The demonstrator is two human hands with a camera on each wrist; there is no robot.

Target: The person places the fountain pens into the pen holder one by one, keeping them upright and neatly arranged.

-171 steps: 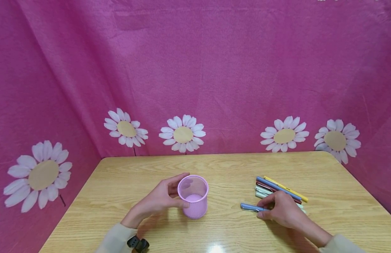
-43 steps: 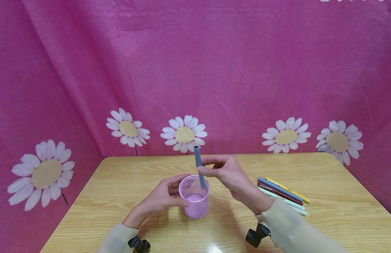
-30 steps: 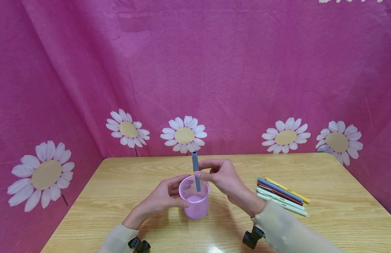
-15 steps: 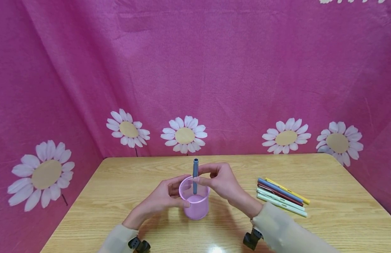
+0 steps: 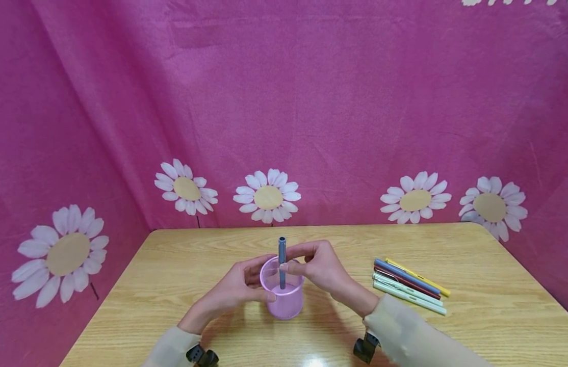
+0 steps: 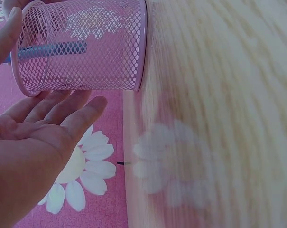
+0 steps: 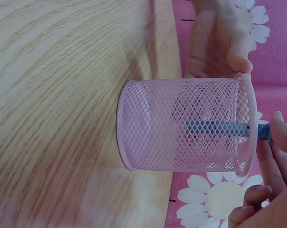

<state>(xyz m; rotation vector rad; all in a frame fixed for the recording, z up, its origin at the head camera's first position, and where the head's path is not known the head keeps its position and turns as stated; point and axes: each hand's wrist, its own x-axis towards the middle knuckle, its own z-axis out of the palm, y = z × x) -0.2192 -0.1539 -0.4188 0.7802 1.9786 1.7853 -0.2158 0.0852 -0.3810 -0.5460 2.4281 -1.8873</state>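
Note:
A pink mesh pen holder (image 5: 286, 307) stands upright on the table. My left hand (image 5: 235, 287) holds it from the left, thumb on the near side of the rim and fingers behind. Over its mouth, my right hand (image 5: 327, 267) pinches a blue-grey pen (image 5: 282, 250) between thumb and fingers. The pen is upright, its lower part inside the holder. Through the mesh in the right wrist view, the pen's lower end (image 7: 195, 127) hangs well above the holder's base. In the left wrist view the fingers (image 6: 79, 116) lie along the holder's side.
To the right, several pens lie side by side on the wooden table (image 5: 197, 255): a yellow pen (image 5: 435, 286), a blue pen (image 5: 396, 270), a dark red pen (image 5: 423, 287) and light green pens (image 5: 417, 302). A pink flowered curtain (image 5: 334, 127) rises behind the table.
My right hand has picked the blue-grey pen up from beside the other pens, carried it left over the holder, and lowered it partly inside. My left hand stays on the holder.

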